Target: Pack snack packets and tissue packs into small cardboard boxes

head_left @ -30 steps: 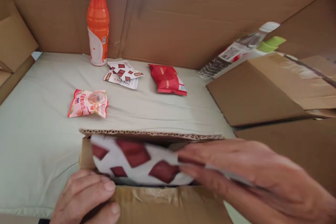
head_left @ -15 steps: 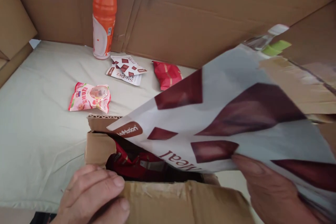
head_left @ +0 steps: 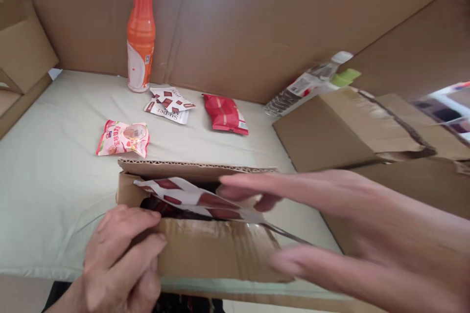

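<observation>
A small open cardboard box (head_left: 216, 249) stands in front of me at the near edge of the sheet. My left hand (head_left: 123, 254) is closed on its left front corner, fingertips over the rim. Lying slanted in the box's opening is a white snack pouch with dark red squares (head_left: 205, 200), partly sunk inside. My right hand (head_left: 352, 220), slightly blurred, reaches in from the right with thumb and fingers spread wide. Its fingers are above and behind the pouch, and the thumb is apart from it, in front of the box. Dark contents under the pouch are mostly hidden.
Behind the box lie a pink candy bag (head_left: 124, 138), two small white pouches (head_left: 171, 105) and a red packet (head_left: 225, 114). An orange bottle (head_left: 141, 41) stands at the cardboard back wall (head_left: 227, 24). A clear bottle (head_left: 304, 88) leans beside a larger carton (head_left: 323, 129) at right.
The white pouch has gone down from above into the box opening. My right hand has let go of it and spread its fingers. My left hand stays at the box corner; the view has shifted.
</observation>
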Action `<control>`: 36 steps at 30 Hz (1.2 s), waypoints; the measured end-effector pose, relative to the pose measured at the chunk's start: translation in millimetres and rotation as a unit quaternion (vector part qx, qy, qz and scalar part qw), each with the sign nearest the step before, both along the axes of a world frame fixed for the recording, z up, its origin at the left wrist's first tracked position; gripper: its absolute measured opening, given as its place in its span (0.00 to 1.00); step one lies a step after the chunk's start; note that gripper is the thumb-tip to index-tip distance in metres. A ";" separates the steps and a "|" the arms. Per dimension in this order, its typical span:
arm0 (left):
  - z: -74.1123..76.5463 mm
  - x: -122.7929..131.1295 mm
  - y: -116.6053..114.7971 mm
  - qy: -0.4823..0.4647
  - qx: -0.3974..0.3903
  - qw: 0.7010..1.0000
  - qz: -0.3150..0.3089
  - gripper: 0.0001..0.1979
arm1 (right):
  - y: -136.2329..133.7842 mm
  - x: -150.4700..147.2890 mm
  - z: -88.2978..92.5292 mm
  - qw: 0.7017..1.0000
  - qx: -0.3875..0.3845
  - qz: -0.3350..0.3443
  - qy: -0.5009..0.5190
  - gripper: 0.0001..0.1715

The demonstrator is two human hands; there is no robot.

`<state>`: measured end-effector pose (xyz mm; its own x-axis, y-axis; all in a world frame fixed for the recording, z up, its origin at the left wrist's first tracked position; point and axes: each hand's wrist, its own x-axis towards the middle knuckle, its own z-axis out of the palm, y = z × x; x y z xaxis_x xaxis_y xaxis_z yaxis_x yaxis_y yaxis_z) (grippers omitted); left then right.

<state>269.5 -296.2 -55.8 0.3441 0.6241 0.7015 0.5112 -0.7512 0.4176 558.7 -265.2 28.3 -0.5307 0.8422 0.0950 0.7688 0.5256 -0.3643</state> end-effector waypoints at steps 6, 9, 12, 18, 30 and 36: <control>10.7 -3.0 -0.6 0.012 -0.049 0.999 0.005 0.14 | 32.1 -53.0 12.7 0.998 -0.046 0.032 -0.043 0.20; 15.8 -10.3 -4.6 -0.014 -0.090 0.996 -0.017 0.17 | 17.5 -48.0 11.0 0.997 0.067 -0.007 0.033 0.22; 25.4 -15.2 -4.2 -0.049 -0.129 0.990 -0.036 0.19 | 1.8 -37.3 3.9 0.986 0.149 -0.054 0.056 0.22; 63.4 -4.0 33.8 0.048 -0.308 0.947 -0.083 0.15 | -4.2 -39.7 -10.1 0.989 0.148 -0.024 -0.010 0.20; 100.3 24.1 72.9 0.325 -0.422 0.812 -0.238 0.17 | 26.9 -25.2 -12.9 0.974 -0.079 -0.119 0.176 0.21; 65.0 40.7 69.7 0.460 -0.257 0.838 -0.144 0.15 | 26.1 -24.2 -23.6 0.960 -0.059 -0.158 0.223 0.21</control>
